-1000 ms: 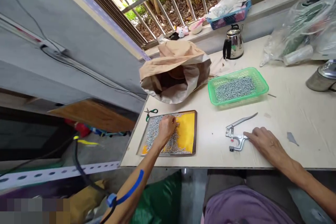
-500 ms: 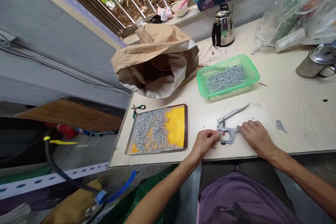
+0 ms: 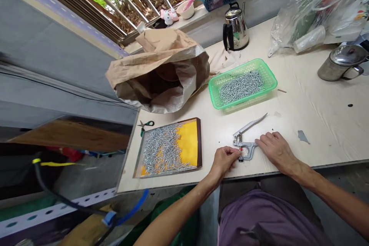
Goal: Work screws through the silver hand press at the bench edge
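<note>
A pair of grey metal snap pliers (image 3: 247, 150) lies near the table's front edge, its long upper lever angled up and away from the body. A small red part shows at the jaw. My left hand (image 3: 224, 161) is closed in a pinch at the jaw's left side; whatever lies between thumb and forefinger is too small to make out. On the other side, my right hand (image 3: 276, 150) has its fingers curled over the end of the fixed handle. Small silvery metal pieces cover much of the yellow-lined tray (image 3: 190, 140) left of my hands.
A green plastic basket (image 3: 213, 96) holds more metal pieces behind the pliers. Green-handled scissors (image 3: 148, 123) lie beyond the tray. A large open paper sack (image 3: 161, 52), a steel kettle (image 3: 238, 30), a metal mug (image 3: 336, 65) and plastic bags (image 3: 311, 11) stand farther back.
My left hand's fingertips have come closer in at the jaw of the pliers. The right hand stays at the handle. The whole view has shifted slightly.
</note>
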{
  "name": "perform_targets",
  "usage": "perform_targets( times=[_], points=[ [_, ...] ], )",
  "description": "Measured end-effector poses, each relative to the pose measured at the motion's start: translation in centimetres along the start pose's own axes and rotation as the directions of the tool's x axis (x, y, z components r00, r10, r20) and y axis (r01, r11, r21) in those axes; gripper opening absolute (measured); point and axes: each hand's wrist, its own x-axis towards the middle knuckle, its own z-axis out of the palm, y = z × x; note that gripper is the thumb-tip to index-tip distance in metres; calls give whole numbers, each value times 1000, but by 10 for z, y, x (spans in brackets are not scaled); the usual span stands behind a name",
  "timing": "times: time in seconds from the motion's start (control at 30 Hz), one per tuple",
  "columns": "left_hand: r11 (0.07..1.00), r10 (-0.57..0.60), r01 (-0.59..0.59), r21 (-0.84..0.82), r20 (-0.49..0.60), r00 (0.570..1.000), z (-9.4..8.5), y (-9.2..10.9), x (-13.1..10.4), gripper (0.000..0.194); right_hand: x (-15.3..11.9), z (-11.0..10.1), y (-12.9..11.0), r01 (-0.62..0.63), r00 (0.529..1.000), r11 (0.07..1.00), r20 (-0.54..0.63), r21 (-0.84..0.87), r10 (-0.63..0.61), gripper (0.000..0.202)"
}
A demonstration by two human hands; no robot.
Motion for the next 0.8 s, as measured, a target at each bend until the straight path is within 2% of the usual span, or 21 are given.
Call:
perform_targets(
  times=[0.3,0.57,0.8],
  points=[
    [992,-115,105,75,142,983,-6,9,2,34,1,0,-1,-8,998,1000,63,21,7,21],
    [974,-143,95,207,230,963,-9,7,6,33,-1,0,-3,-5,995,1000,100,8,4,20],
    [967,-168,117,226,223,960,-6,9,2,33,9,-17,17,-50,967,957,253,285,-24,9]
  ],
)
